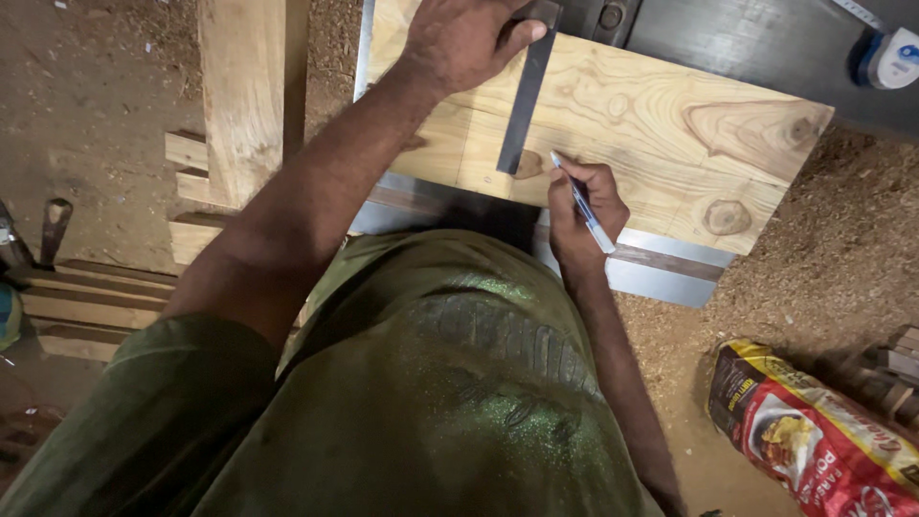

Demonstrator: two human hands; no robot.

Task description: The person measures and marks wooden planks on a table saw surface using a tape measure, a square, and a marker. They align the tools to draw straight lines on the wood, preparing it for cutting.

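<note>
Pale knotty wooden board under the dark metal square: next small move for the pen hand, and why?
Probably draw the pen along the blade of the dark metal square, away from the near edge. The left hand presses the square flat across the pale knotty wooden board, and the right hand has the tip at the blade's near end, beside a knot. No line shows there yet.

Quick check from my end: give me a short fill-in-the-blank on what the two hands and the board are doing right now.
1. The left hand presses a dark metal ____ flat on the wooden board.
2. The right hand holds a ____ with its tip at the blade's edge.
3. The board lies on a ____ machine table.
4. The ground around it is covered in ____.

Missing words: square; pencil; metal; sawdust
</note>
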